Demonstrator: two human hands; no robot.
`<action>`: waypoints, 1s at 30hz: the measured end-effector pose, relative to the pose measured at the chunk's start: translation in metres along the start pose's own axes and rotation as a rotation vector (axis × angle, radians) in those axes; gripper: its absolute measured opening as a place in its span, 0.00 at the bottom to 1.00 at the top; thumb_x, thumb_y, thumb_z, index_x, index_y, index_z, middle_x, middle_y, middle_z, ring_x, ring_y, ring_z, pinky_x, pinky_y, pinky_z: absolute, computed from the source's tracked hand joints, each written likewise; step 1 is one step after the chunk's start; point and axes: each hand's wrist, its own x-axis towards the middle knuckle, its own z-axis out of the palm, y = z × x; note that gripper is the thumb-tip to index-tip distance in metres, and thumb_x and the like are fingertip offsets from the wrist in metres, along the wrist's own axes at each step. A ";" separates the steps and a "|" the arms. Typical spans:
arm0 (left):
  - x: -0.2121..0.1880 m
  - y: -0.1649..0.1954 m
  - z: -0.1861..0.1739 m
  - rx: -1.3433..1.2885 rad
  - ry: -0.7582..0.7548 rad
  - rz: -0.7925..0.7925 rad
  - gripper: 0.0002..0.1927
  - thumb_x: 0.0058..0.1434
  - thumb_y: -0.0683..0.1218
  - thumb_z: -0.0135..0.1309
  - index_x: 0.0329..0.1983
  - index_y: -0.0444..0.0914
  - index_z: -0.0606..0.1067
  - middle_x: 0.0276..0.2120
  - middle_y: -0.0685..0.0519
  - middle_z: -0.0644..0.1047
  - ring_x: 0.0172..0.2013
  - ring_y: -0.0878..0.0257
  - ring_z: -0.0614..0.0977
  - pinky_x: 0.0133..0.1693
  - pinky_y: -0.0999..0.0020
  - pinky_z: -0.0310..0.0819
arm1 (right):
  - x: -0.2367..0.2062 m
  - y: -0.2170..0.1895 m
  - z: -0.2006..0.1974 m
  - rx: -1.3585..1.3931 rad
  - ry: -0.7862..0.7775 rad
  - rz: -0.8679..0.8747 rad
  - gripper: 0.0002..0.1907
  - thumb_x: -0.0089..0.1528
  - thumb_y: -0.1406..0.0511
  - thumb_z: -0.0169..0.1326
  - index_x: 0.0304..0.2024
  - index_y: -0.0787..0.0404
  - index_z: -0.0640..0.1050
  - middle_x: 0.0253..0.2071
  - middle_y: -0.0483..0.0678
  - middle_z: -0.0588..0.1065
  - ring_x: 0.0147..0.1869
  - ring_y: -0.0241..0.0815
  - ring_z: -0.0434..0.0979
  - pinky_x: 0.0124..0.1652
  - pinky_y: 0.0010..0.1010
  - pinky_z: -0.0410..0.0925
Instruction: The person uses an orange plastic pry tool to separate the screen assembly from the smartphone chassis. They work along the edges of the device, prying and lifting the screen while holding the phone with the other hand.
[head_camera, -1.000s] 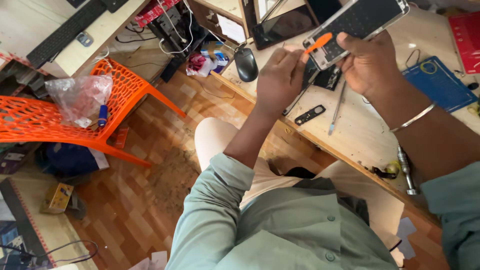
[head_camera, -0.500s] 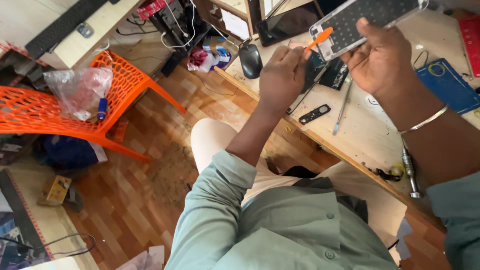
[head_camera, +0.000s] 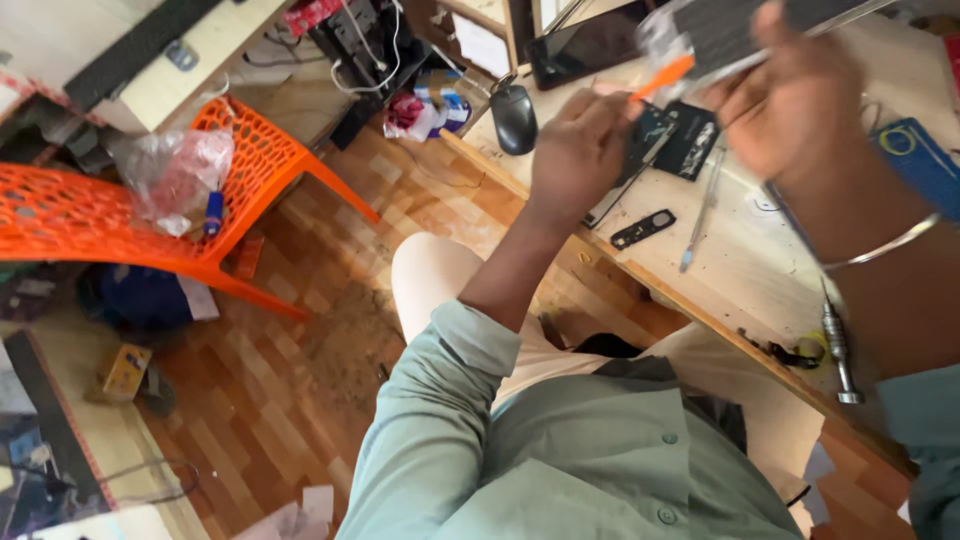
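A: Left hand (head_camera: 580, 150), upper centre of frame: what is it doing?

B: It is pinching an orange tool (head_camera: 662, 77), tip touching the phone (head_camera: 740, 35).

A: And the right hand (head_camera: 800, 110)?

B: It is gripping that phone at the top edge, above the wooden desk (head_camera: 740, 270). Blurred, though.

A: Anything lying nearby?

B: A black mouse (head_camera: 513, 117) is sitting left of the hands; an orange chair (head_camera: 160, 250) is standing at upper left.

Over the wooden counter (head_camera: 740, 270), the right hand (head_camera: 795, 110) grips a flat grey device (head_camera: 740, 30) by its edge, blurred. The left hand (head_camera: 580, 150) pinches an orange pry tool (head_camera: 662, 77), its tip against the device. On the counter lie a black mouse (head_camera: 513, 117), a screwdriver (head_camera: 838, 350) and a small black part (head_camera: 643, 228). An orange plastic chair (head_camera: 200, 230) carrying a clear bag (head_camera: 170, 175) stands on the wood floor (head_camera: 300, 390).
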 end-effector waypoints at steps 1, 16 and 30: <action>0.000 0.000 -0.001 0.016 0.024 0.031 0.07 0.69 0.45 0.56 0.47 0.39 0.79 0.36 0.51 0.78 0.30 0.55 0.82 0.33 0.63 0.76 | -0.001 0.002 0.001 0.002 0.000 0.006 0.09 0.78 0.67 0.55 0.50 0.68 0.71 0.46 0.54 0.77 0.49 0.46 0.79 0.50 0.36 0.71; -0.004 -0.014 0.009 0.221 0.113 -0.041 0.04 0.68 0.47 0.56 0.42 0.43 0.80 0.34 0.50 0.77 0.33 0.50 0.81 0.36 0.57 0.75 | -0.009 0.003 -0.008 -0.461 -0.130 0.063 0.11 0.69 0.62 0.60 0.51 0.59 0.76 0.50 0.47 0.78 0.54 0.41 0.82 0.52 0.38 0.79; 0.003 0.008 -0.002 0.066 0.083 0.028 0.11 0.72 0.40 0.49 0.55 0.42 0.76 0.44 0.47 0.80 0.43 0.48 0.84 0.45 0.59 0.79 | -0.013 0.003 -0.006 -1.078 -0.230 -0.027 0.13 0.69 0.66 0.57 0.55 0.65 0.76 0.46 0.43 0.78 0.47 0.30 0.75 0.48 0.28 0.72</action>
